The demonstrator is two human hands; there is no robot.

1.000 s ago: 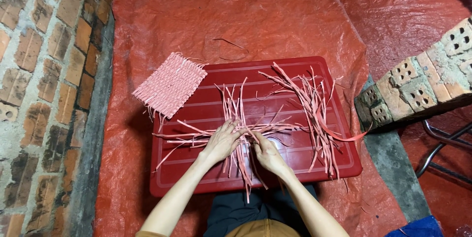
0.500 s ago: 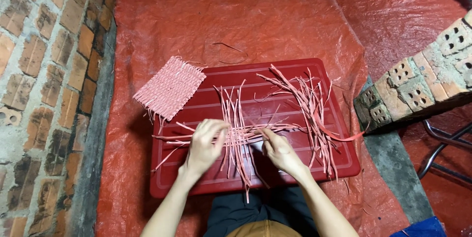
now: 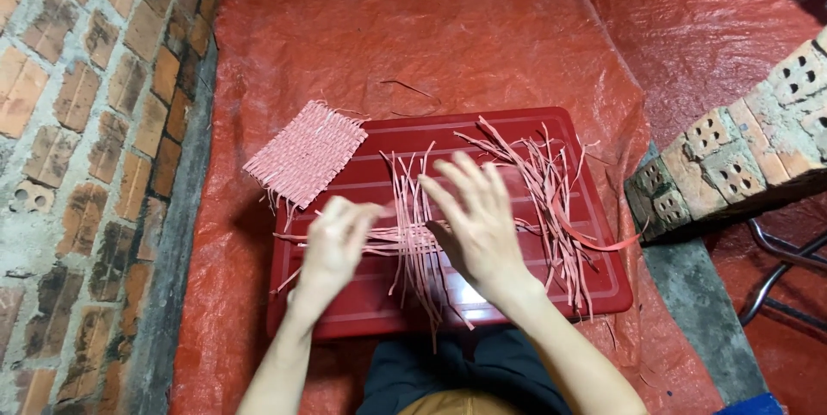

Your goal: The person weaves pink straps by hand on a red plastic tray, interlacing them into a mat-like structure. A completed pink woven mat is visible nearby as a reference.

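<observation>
A flat red plastic lid [image 3: 586, 290] lies on my lap and carries a half-woven patch of pink strips [image 3: 409, 238]. My left hand [image 3: 336, 243] hovers over the patch's left side, fingers loosely curled and motion-blurred; whether it pinches a strip I cannot tell. Over the patch's right side my right hand [image 3: 474, 217] is raised with fingers spread, holding nothing. A loose bundle of pink strips [image 3: 551, 191] lies on the lid's right part. A finished pink woven square [image 3: 306, 154] rests across the lid's upper left corner.
A red tarp [image 3: 431, 27] covers the floor. A brick wall [image 3: 77, 139] runs along the left. Stacked hollow bricks [image 3: 732, 157] stand at the right, with a metal stool leg [image 3: 775, 269] beside them.
Both hands have lifted off the woven patch. The right hand has risen and spread its fingers; the left has shifted slightly outward. The strips lie as before.
</observation>
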